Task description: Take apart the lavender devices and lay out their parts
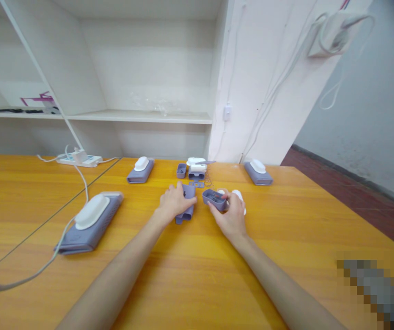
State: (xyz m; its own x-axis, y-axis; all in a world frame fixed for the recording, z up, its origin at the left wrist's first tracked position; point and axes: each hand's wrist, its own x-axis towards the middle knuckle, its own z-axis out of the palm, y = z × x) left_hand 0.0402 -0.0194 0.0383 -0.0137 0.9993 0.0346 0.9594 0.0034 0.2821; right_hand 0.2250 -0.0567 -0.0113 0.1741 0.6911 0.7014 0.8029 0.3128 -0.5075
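Note:
My left hand (174,201) rests on a grey-purple plastic housing (186,208) lying on the orange table (197,275), fingers curled over its top. My right hand (231,215) pinches a small open grey-purple tray part (213,199) by its near edge, and a white rounded cap (238,198) sits just behind the fingers. The two hands are close together at the table's middle.
A large grey-purple device with a white top (90,220) and a cable lies at the left. Two similar units (141,170) (258,173) and small loose parts (196,172) stand farther back. A power strip (80,159) sits by the shelf wall.

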